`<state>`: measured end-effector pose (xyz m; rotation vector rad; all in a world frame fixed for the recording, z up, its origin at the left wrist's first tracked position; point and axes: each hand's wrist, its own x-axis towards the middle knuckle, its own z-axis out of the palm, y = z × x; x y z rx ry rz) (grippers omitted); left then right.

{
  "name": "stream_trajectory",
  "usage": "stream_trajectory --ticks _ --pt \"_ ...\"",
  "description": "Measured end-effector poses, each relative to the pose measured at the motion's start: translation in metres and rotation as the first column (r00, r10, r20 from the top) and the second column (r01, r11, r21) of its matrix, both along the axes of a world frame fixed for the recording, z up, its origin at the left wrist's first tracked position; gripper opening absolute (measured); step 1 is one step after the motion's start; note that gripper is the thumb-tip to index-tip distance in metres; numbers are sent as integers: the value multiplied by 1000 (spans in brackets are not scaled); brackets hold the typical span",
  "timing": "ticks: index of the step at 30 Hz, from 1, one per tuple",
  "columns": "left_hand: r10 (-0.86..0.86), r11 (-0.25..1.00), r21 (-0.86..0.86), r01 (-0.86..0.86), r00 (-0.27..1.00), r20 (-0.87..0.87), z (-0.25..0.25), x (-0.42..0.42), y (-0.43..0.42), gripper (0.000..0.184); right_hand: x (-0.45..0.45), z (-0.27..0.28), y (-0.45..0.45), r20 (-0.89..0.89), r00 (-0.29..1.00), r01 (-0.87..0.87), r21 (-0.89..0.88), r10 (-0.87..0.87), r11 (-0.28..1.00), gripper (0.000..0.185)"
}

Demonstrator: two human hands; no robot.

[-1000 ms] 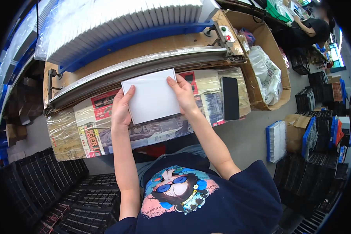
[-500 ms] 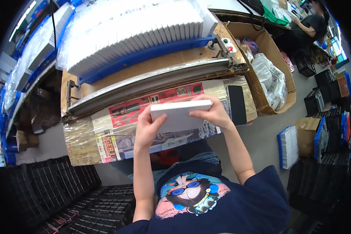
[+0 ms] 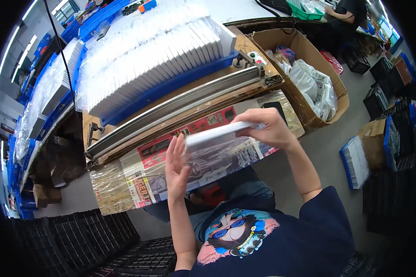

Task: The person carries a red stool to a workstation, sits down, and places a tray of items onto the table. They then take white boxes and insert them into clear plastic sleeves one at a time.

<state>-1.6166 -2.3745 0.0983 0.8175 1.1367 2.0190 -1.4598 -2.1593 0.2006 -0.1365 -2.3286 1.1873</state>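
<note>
A thin white box (image 3: 215, 137) is tilted nearly edge-on above the taped cardboard ledge (image 3: 120, 184). My right hand (image 3: 266, 127) grips its right end, thumb below and fingers over the top. My left hand (image 3: 176, 168) is beside the box's left end, fingers spread and slightly blurred, with nothing held in it. A black phone (image 3: 275, 108) lies on the ledge, partly hidden behind my right hand. Beyond the box runs a long metal bar (image 3: 175, 106) on the wooden bench. Behind that bar, a blue tray (image 3: 166, 88) holds a row of upright white boxes (image 3: 157, 64).
To the right stands an open cardboard carton (image 3: 335, 92) with plastic bags (image 3: 312, 87). Black crates (image 3: 88, 231) are at the lower left. Blue trays and a brown carton (image 3: 373, 143) stand at the right. A person in dark clothes (image 3: 349, 16) is at the upper right.
The white box has tipped from face-up to nearly edge-on. My left hand has let go of it and opened, while my right hand keeps its hold. The camera view has shifted.
</note>
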Motion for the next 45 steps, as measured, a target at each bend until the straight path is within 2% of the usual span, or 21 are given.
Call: stream_trajectory --ticks 2,3,4,6,7,8,9,10,12,14,16,18,20,22,24,26,28,30,35,42,45 --pt "-294 951 221 218 860 417 9 4 2 88 5 -2 10 -81 986 -138 77 144 987 31" --pt "-364 924 118 363 747 556 3 0 2 103 8 -2 11 -79 967 -241 15 241 970 31" --pt "-361 924 175 341 623 694 -7 5 7 90 8 0 10 -90 958 -266 78 273 961 31" --pt "-487 857 66 511 763 425 -15 8 9 74 6 4 9 -109 936 -310 202 335 929 31" --pt "-444 876 95 472 716 539 -8 12 8 65 3 -4 2 -183 963 -178 131 200 975 42" --pt "-378 919 111 379 766 520 -4 14 11 63 4 -1 -8 -130 992 5 -9 -7 1000 46" --pt "-268 961 74 266 836 479 -3 17 13 61 5 -5 -16 -90 993 32 -424 -78 905 47" --pt "-152 988 43 148 889 432 -3 18 16 60 7 -9 -24 -22 992 65 -760 -125 646 48" --pt "-61 998 38 50 909 412 -5 19 23 55 19 -14 -30 142 982 63 -866 125 496 50" --pt "0 1000 7 -3 920 393 1 22 28 54 13 -28 -43 103 994 66 -751 19 657 49" --pt "-13 1000 18 6 912 411 9 26 31 55 10 -23 -47 166 982 173 -569 -94 804 47" --pt "-46 999 24 39 929 368 12 25 32 55 6 -23 -33 80 977 205 -593 -196 778 42" --pt "-90 996 28 85 961 262 11 21 26 56 5 0 -3 -2 946 294 -416 -325 860 38" --pt "-99 990 -77 117 973 210 -4 12 14 51 0 25 35 -124 856 434 -357 -502 827 36" --pt "-147 972 -152 181 967 210 -31 5 0 47 -14 39 93 -366 728 570 -145 -579 809 36" --pt "-129 976 -139 165 963 238 -38 10 -7 42 -39 45 143 -441 528 838 134 -726 529 36" --pt "-142 979 -101 178 945 295 -47 13 -10 41 -69 40 186 -385 486 869 307 -784 388 35" --pt "-160 981 -49 186 933 322 -56 14 -12 42 -101 37 202 -240 550 807 401 -800 434 36" --pt "-174 985 98 145 867 468 -67 5 -17 45 -162 31 199 -75 702 633 521 -708 573 37" --pt "-207 978 78 193 865 457 -70 3 -14 47 -192 -6 210 86 711 554 543 -698 631 38" --pt "-205 978 73 194 861 465 -69 4 -14 46 -192 -3 218 233 710 494 508 -664 706 39"
